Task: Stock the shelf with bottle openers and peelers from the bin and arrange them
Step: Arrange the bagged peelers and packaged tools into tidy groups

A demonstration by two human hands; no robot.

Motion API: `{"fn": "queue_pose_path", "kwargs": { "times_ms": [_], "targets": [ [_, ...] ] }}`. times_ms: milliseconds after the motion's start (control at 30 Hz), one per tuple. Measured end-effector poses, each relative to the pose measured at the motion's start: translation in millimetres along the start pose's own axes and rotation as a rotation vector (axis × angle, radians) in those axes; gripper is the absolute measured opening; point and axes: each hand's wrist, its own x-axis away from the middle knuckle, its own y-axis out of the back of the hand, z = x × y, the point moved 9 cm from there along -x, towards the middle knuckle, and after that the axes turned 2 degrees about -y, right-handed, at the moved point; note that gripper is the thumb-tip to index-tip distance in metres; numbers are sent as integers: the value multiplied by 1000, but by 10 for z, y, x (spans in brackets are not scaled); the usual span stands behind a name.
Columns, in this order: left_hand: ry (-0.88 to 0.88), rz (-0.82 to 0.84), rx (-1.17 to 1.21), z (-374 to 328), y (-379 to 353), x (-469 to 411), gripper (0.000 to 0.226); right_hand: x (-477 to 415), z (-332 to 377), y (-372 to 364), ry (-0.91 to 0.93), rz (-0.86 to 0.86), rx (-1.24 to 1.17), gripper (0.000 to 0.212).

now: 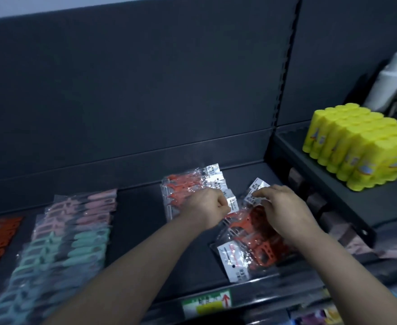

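The dark shelf (146, 231) fills most of what I can see, and its left half looks finished. A long row of pink and green packets (75, 231) runs front to back, each lapped over the next, I'd guess so the colours read in bands. On the neighbouring shelf to the right stands a block of yellow bottles (356, 146), well apart from the work. Toward the back of the middle sits a neat stack (181, 191) of orange packets, its tags all turned the same way, which seems to be the pattern being followed. Just in front and to the right lies a loose heap (251, 242) of orange packets, not yet sorted. The left hand (206, 205) has its fingers curled at the near edge of the neat stack, seemingly pinching it so it can't slide. The right hand (284, 209) arches over the heap, fingertips nipping the paper tag (258, 184) of one packet, likely to turn it into line. The bin is nowhere in view.
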Motion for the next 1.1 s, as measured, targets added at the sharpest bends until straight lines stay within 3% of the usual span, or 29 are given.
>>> {"fn": "queue_pose_path", "kwargs": {
  "times_ms": [133, 333, 467, 567, 667, 967, 1100],
  "targets": [
    [-27, -95, -87, -324, -3, -15, 21, 191, -92, 34, 42, 31, 13, 22],
    [5, 37, -274, -636, -185, -242, 40, 416, -264, -27, 41, 168, 30, 85],
    [69, 129, -380, -648, -340, -315, 34, 484, -298, -149, 72, 288, 36, 87],
    [114, 105, -257, -643, -338, -365, 35, 479, -313, -111, 82, 272, 45, 82],
    [96, 18, -118, -699, -290, -416, 15, 474, -360, -85, 85, 261, 43, 77],
    [51, -395, 444, -833, 240, -400, 16, 449, -354, -41, 89, 246, 62, 64],
    [51, -437, 509, -765, 408, -312, 16, 314, -392, 77, -80, 165, -285, 74]
  ]
}}
